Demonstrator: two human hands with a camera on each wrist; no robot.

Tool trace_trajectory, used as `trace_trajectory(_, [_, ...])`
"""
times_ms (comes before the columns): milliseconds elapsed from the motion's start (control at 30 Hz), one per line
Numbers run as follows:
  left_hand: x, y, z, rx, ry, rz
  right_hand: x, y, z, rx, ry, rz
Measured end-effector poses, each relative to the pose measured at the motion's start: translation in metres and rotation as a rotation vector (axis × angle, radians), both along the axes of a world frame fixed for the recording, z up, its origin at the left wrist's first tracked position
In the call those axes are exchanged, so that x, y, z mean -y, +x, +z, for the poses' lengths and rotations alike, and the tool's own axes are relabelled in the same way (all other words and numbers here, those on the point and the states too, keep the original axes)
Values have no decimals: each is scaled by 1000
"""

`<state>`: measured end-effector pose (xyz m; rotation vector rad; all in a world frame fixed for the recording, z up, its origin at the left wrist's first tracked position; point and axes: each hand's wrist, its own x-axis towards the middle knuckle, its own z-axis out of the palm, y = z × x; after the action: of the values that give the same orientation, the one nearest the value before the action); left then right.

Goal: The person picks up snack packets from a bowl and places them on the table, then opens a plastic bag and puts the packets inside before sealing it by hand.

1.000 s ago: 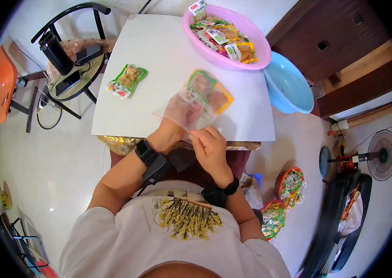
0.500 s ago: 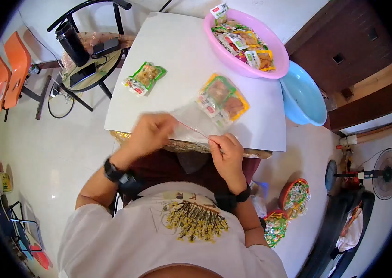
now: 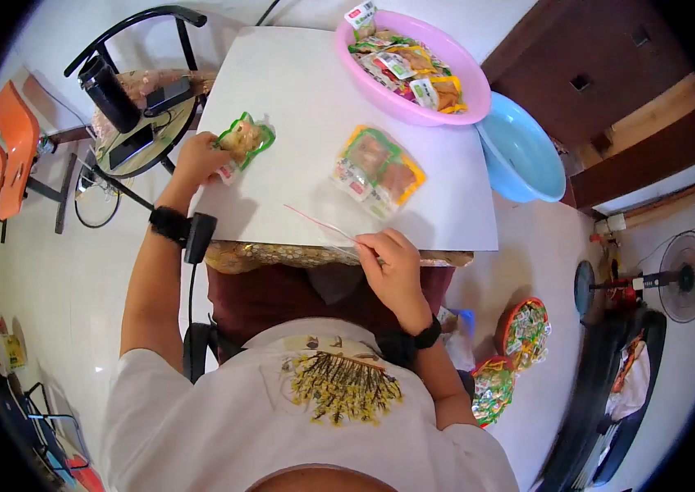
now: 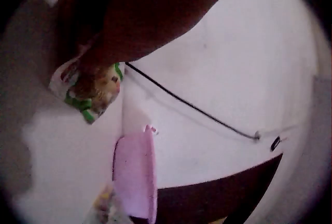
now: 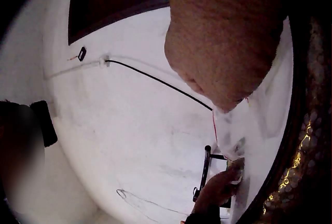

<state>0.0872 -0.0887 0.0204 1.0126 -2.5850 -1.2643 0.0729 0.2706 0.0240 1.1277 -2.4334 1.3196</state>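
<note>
At the left of the table, my left hand (image 3: 198, 160) grips the near-left end of a green-edged snack packet (image 3: 246, 139). The left wrist view shows fingers over part of this packet (image 4: 106, 89), which has pale brown food behind a clear window. My right hand (image 3: 393, 266) pinches the mouth edge of a clear zip bag (image 3: 327, 223) by its red strip at the table's front edge. Inside the bag lie a green-edged packet (image 3: 370, 154) and a yellow-edged packet (image 3: 401, 182), side by side, flat on the table.
A pink basin (image 3: 479, 90) heaped with snack packets stands at the table's back right, beside a blue basin (image 3: 520, 152). Left of the table is a chair (image 3: 138, 160) bearing a black bottle (image 3: 109, 94) and phone. Red baskets (image 3: 525, 332) of packets sit on the floor at right.
My left hand came out of the bag, swung left, and took hold of the single green-edged packet, which has turned slightly. My right hand kept its pinch on the bag's edge.
</note>
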Motion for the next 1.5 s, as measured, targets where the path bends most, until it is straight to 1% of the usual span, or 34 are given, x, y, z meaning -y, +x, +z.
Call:
trace_trajectory(33, [4,7,-12,-143,177,30,0,0,0,2,-6,-2])
trace_trajectory(67, [10,17,-19,-178,239,23,0,-1,0,4,-12,-2])
trace_trajectory(133, [6,44,-17,-242,362,14,1,-1,0,-11,-23,-9])
trace_trajectory(233, [0,77,-23,-333,574,58,3,-2,0,-7,-51,-28])
trace_trajectory(333, [-20,111,2,-370,787,85,5,-3,2,-8,-53,-35])
trace_trajectory(467, [-44,135,8,-343,932,-51,7,-2,3,24,-81,-38])
trace_trajectory(500, [-52,135,1,-321,930,-57,8,-2,3,20,-94,-39])
trace_trajectory(567, [-72,128,-1,-250,944,-89,9,-1,3,10,-117,-40])
trace_trajectory(667, [-98,106,7,-149,996,-134,8,0,3,17,-112,-44])
trace_trajectory(800, [-126,85,3,-180,1109,-78,5,1,4,-27,-101,-26])
trace_trajectory(833, [-130,81,3,-176,1142,-130,5,2,4,-39,-91,-21])
trace_trajectory(967, [-157,54,7,-181,1171,-186,4,2,5,-61,-81,-9])
trace_trajectory(1067, [-171,25,-4,-202,1156,-267,2,2,6,-87,-68,17])
trace_trajectory(1100, [-181,15,10,-166,1105,-258,2,2,6,-95,-77,14])
trace_trajectory(1200, [-203,-22,0,-345,1362,-185,0,3,8,-122,-90,9])
trace_trajectory(1300, [-220,-37,7,-260,1284,-113,-4,2,2,-144,-73,9])
trace_trajectory(1367, [-215,-34,-1,-242,1201,-328,-6,1,0,-148,-55,-8])
trace_trajectory(1400, [-210,-28,-7,-276,1099,-413,-8,1,0,-139,-44,-18])
trace_trajectory(1433, [-206,-21,-14,-313,994,-490,-10,2,1,-127,-34,-26])
trace_trajectory(1500, [-196,5,-27,-463,658,-589,-14,3,1,-117,-15,-33])
